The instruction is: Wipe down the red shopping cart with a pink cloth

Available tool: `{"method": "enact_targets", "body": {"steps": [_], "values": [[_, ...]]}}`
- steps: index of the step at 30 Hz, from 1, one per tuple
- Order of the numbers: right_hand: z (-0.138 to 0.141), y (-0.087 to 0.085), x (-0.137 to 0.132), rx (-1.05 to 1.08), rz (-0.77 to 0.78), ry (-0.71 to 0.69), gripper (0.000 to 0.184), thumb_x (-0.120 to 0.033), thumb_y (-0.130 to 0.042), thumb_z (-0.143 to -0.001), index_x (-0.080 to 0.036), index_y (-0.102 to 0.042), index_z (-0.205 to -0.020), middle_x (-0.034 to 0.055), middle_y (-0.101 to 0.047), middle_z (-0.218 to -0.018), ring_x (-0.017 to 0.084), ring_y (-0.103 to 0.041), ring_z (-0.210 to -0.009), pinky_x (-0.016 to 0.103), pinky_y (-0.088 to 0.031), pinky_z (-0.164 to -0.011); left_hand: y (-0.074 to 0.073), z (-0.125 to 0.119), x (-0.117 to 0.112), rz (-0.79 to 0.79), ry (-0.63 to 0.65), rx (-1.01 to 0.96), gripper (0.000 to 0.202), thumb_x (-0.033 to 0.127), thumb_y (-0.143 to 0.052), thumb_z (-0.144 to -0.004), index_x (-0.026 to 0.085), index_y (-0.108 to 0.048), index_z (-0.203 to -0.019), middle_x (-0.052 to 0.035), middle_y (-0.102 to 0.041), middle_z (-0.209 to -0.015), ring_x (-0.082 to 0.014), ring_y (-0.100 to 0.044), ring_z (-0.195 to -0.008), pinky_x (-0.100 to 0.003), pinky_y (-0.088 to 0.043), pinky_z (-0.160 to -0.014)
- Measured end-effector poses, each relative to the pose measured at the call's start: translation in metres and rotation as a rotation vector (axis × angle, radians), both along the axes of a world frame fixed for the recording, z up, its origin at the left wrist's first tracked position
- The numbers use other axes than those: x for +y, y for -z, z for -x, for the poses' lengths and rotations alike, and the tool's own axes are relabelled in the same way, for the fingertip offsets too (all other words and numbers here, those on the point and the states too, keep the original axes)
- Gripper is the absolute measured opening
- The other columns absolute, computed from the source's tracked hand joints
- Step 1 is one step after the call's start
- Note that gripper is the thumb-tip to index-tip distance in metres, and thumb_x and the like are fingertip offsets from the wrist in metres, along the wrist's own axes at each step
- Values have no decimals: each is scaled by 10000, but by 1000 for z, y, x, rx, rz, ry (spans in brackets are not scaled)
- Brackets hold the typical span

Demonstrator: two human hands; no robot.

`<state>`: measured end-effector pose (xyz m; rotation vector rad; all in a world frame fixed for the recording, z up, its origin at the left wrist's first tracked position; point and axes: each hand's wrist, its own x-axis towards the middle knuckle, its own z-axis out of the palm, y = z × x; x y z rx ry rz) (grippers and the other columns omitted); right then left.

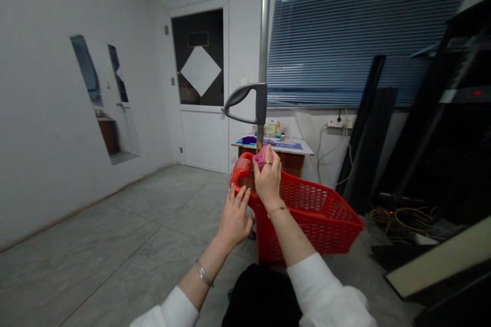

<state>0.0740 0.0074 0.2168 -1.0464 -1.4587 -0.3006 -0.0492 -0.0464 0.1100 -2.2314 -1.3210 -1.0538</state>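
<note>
A pink cloth (262, 157) is bunched in my right hand (268, 179), whose fingers wrap round it near the lower part of an upright metal pole (264, 30). My left hand (235, 217) lies with its fingers stretched out at the near part of the red handle (238, 171); the fingertips seem to touch it. Both belong to a red plastic shopping cart (326, 225) with slotted basket walls. Higher on the pole sits a grey loop-shaped grip (245, 103). My right hand and forearm hide part of the cart.
Behind the cart stands a small table (303, 146) with bottles and a purple cloth (249, 140). A white door (203, 138) and a wall mirror (111, 107) are to the left. Dark panels (383, 127), loose cables (410, 217) and a long board (441, 255) crowd the right side.
</note>
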Motion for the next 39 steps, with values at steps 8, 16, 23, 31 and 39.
{"method": "enact_targets", "body": {"steps": [8,16,23,31,39], "values": [[-4,50,-7,-72,46,42,653,-462,-370,-995,-193,-214,-1569,199,-447,-1388,297,-469,-1267,483,-448,-1035,1,-1,0,-10,-23,5,810,149,-583,-778,145,-290,-1533,-139,-366,-1573,-378,-99,-1518,-606,-291,-1192],[-4,-40,5,-116,-51,79,629,-412,-378,-996,-170,-247,-1562,203,-388,-1447,317,-384,-1330,514,-388,-1091,-3,0,-3,8,-22,19,787,139,-571,-782,138,-311,-1525,-138,-367,-1573,-380,-114,-1516,-606,-281,-1200],[-10,66,-10,-196,35,89,651,-357,-358,-1000,-171,-142,-1585,216,-412,-1456,311,-405,-1333,513,-435,-1065,0,-1,0,-1,1,-13,855,64,-510,-764,174,-222,-1561,-137,-367,-1574,-372,-126,-1516,-637,-310,-1174],[-11,47,-6,-193,10,76,647,-361,-369,-998,-158,-173,-1580,218,-438,-1439,299,-428,-1313,493,-443,-1060,2,0,1,-11,16,-34,895,5,-471,-730,182,-205,-1566,-135,-365,-1577,-361,-106,-1520,-649,-311,-1172],[-8,-12,-1,-201,-15,107,625,-365,-343,-997,-150,-216,-1570,217,-417,-1448,323,-408,-1308,515,-418,-1065,5,0,3,-15,-13,-23,835,3,-475,-731,156,-297,-1532,-118,-373,-1577,-336,-100,-1525,-609,-288,-1205]]}}
